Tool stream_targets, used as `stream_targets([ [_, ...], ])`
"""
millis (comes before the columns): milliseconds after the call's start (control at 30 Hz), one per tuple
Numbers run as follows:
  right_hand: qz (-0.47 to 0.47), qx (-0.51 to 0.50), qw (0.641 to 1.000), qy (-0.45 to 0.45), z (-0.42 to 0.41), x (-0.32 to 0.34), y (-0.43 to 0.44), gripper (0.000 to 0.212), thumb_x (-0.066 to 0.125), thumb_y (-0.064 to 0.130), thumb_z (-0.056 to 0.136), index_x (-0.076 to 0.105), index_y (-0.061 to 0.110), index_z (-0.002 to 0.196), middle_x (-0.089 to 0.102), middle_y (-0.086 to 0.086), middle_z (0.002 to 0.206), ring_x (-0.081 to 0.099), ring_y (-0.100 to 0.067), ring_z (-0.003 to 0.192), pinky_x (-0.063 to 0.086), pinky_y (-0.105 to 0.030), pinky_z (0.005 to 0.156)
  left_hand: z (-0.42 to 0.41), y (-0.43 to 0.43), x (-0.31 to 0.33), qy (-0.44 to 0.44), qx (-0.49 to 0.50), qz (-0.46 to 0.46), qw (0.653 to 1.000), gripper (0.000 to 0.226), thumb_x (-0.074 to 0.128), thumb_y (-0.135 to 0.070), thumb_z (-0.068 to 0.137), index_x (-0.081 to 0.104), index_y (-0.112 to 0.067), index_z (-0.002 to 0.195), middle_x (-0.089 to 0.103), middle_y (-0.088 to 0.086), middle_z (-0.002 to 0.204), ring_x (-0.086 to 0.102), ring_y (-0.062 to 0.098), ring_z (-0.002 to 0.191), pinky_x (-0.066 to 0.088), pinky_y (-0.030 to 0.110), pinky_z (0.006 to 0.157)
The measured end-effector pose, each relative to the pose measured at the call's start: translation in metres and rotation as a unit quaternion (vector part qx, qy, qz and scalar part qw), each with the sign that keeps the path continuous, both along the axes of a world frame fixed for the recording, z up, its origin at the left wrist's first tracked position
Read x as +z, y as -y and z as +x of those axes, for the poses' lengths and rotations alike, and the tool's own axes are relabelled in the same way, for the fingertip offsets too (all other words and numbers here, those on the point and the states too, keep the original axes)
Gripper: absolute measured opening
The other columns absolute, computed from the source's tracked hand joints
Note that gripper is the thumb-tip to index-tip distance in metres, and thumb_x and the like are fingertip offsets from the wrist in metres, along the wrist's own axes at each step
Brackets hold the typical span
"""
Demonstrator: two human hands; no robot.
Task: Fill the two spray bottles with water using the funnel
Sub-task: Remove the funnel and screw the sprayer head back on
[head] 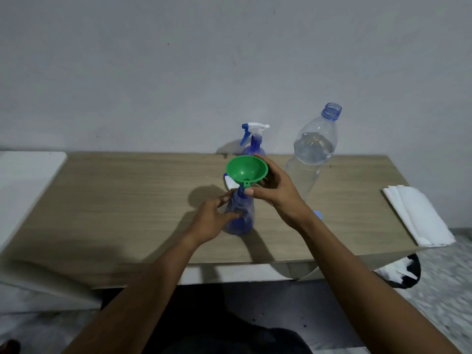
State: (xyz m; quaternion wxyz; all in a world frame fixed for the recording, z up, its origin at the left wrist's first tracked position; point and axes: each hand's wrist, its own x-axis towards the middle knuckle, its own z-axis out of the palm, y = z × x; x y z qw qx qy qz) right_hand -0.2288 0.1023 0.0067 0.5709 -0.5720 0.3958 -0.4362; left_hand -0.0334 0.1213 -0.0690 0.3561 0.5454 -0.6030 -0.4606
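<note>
A translucent blue spray bottle (241, 218), cone-shaped with a narrow neck and no trigger head on it, is being held upright on the wood-grain tabletop (127, 200). It is being gripped by the left hand (212, 221), with fingers and thumb curled round its lower body. Whether water is inside cannot be told through the tinted plastic.

Directly above that grip, a glossy green plastic funnel (247, 171) is being pinched by the right hand (277, 192). The thumb is being pressed beside the small tab at the stem, and the fingers are being wrapped round the far side of the round bowl. The stem is being held at the bottle's neck.

Just behind the funnel, a white and blue piece (229, 181) is being largely hidden, so what it is cannot be told.

Beyond both hands, toward the wall, a second blue spray bottle (253, 143) is standing with a white and blue trigger head fitted.

Right of the funnel grip, a tall clear plastic water bottle (306, 162) is standing uncapped. Its threaded blue neck is exposed, and water is reaching about to its shoulder. A pale blue cap (318, 215) is being partly covered by the right wrist. Farther right, a stack of folded white paper napkins (419, 215) is lying at the table's edge.
</note>
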Motion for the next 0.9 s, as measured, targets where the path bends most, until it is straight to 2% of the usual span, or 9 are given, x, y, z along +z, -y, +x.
stream_targets([
  [67,0.003,-0.016,1.0,0.021,0.0,0.011,0.003,0.081,0.08,-0.005,0.071,0.048,0.01,0.145,0.06,-0.014,0.14,0.059,-0.028,0.129,0.05,-0.042,0.107,0.0,-0.002,0.001,0.009,0.006,-0.014,1.0,0.061,0.079,-0.029,0.078,0.062,-0.02,0.136,0.066,-0.014,0.13,0.057,-0.003,0.124,0.044,0.024,0.106],
  [200,-0.024,-0.047,0.999,0.011,-0.004,0.023,0.011,0.078,0.081,-0.009,0.073,0.049,0.01,0.142,0.062,-0.011,0.133,0.064,-0.019,0.117,0.056,-0.03,0.092,0.004,-0.004,0.0,0.005,0.037,-0.028,0.999,0.057,0.08,-0.021,0.081,0.062,-0.019,0.135,0.066,-0.015,0.127,0.057,-0.001,0.123,0.043,0.021,0.104],
  [267,-0.031,-0.057,0.997,-0.041,-0.007,0.014,0.012,0.081,0.086,-0.004,0.072,0.049,0.015,0.141,0.062,-0.005,0.132,0.066,-0.022,0.113,0.058,-0.033,0.092,0.007,-0.004,-0.001,0.016,0.039,-0.027,0.999,0.057,0.079,-0.017,0.084,0.06,-0.019,0.138,0.067,-0.014,0.127,0.059,0.0,0.122,0.043,0.018,0.103],
  [333,-0.03,-0.064,0.992,-0.106,-0.011,-0.005,0.01,0.083,0.09,0.004,0.069,0.048,0.02,0.139,0.061,-0.001,0.131,0.067,-0.023,0.108,0.058,-0.031,0.089,0.012,-0.005,-0.002,0.022,0.043,-0.029,0.998,0.059,0.079,-0.016,0.084,0.058,-0.024,0.139,0.068,-0.022,0.123,0.06,-0.005,0.119,0.044,0.019,0.104],
  [400,-0.036,-0.067,0.982,-0.171,-0.016,-0.025,0.006,0.081,0.09,0.008,0.07,0.047,0.023,0.137,0.06,0.006,0.128,0.066,-0.02,0.106,0.055,-0.024,0.087,0.015,-0.009,-0.002,0.015,0.053,-0.033,0.998,0.061,0.078,-0.012,0.085,0.056,-0.027,0.14,0.068,-0.03,0.117,0.058,-0.016,0.112,0.043,0.014,0.101],
  [500,-0.046,-0.078,0.968,-0.235,-0.021,-0.048,-0.005,0.08,0.087,0.006,0.07,0.047,0.019,0.139,0.059,0.011,0.121,0.063,-0.007,0.105,0.052,-0.013,0.086,0.019,-0.015,0.0,0.004,0.059,-0.025,0.998,0.062,0.075,-0.012,0.088,0.052,-0.029,0.142,0.068,-0.021,0.119,0.057,-0.022,0.106,0.043,0.005,0.093],
  [633,-0.072,-0.083,0.937,-0.332,-0.023,-0.076,-0.012,0.086,0.085,0.023,0.068,0.042,0.023,0.143,0.059,0.003,0.128,0.06,-0.013,0.112,0.055,-0.038,0.095,0.021,-0.017,-0.002,-0.009,0.06,-0.006,0.998,0.059,0.073,-0.012,0.09,0.05,-0.036,0.139,0.067,-0.023,0.117,0.059,-0.01,0.109,0.046,0.003,0.084],
  [733,-0.064,-0.087,0.917,-0.384,-0.021,-0.089,-0.015,0.1,0.086,0.026,0.071,0.03,0.021,0.154,0.049,-0.002,0.149,0.053,-0.021,0.129,0.049,-0.037,0.102,0.021,-0.016,-0.004,-0.012,0.051,-0.004,0.999,0.06,0.072,-0.014,0.09,0.05,-0.029,0.144,0.068,-0.012,0.126,0.06,0.003,0.118,0.048,0.006,0.085],
  [900,-0.074,-0.098,0.905,-0.408,-0.016,-0.102,-0.016,0.095,0.085,0.026,0.076,0.029,0.027,0.152,0.044,0.0,0.153,0.056,-0.025,0.127,0.051,-0.038,0.094,0.022,-0.016,-0.005,-0.005,0.051,-0.004,0.999,0.06,0.073,-0.014,0.09,0.051,-0.025,0.145,0.068,-0.011,0.128,0.06,0.007,0.123,0.045,0.007,0.092],
])
